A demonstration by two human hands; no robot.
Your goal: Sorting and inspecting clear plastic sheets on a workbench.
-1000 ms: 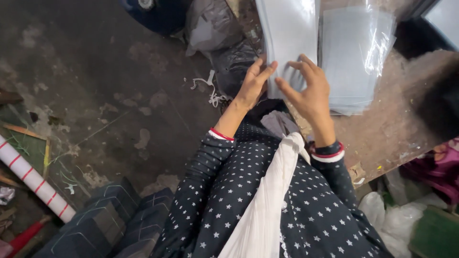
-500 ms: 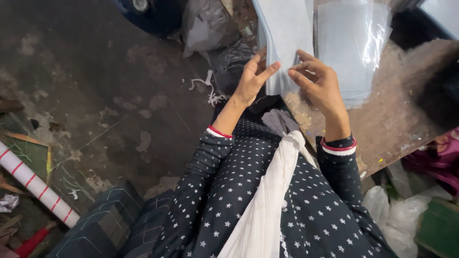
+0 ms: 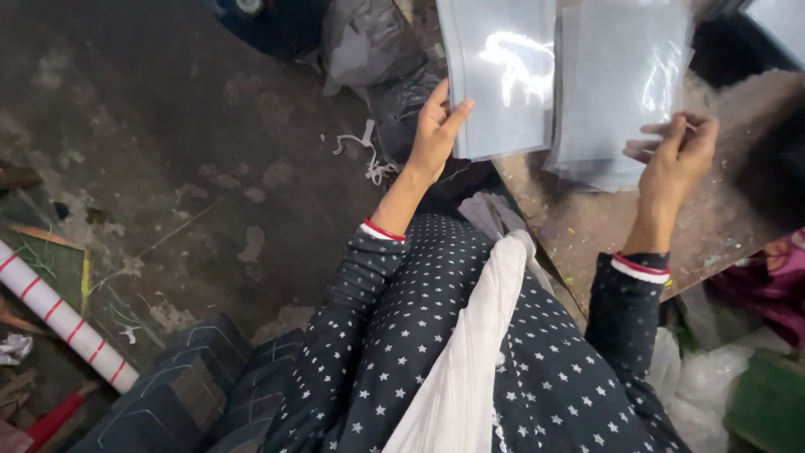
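Overhead, seen looking down past a dark star-dotted top (image 3: 470, 335) with a white scarf (image 3: 470, 369) down its front. Left hand (image 3: 436, 130) raised, thumb and fingers pinched on the lower left corner of a clear plastic sleeve (image 3: 503, 75), lifting it off the surface. Just to the right of that grip, a stack of the same clear sleeves (image 3: 620, 84) lying on a worn brown tabletop (image 3: 587, 226), glare streaking across the top sheet. Right hand (image 3: 675, 155) at the stack's lower right edge, fingers curled and closed lightly on something thin; whether a sheet edge or nothing much, hard to tell. Both hands well apart, the held sleeve and the stack between them. Red-and-white cuffs at both wrists.

Left of and below the left-hand grip, bare stained concrete floor (image 3: 168, 168) with a scrap of white string (image 3: 365, 155). Crumpled grey plastic bags (image 3: 377, 50) just beside the held sleeve's left edge. Far down to the left, a white tube with red stripes (image 3: 63, 319) lying slantwise. Below the right hand, beyond the table edge, pale plastic wrap (image 3: 713, 386) and a green box (image 3: 771, 403).
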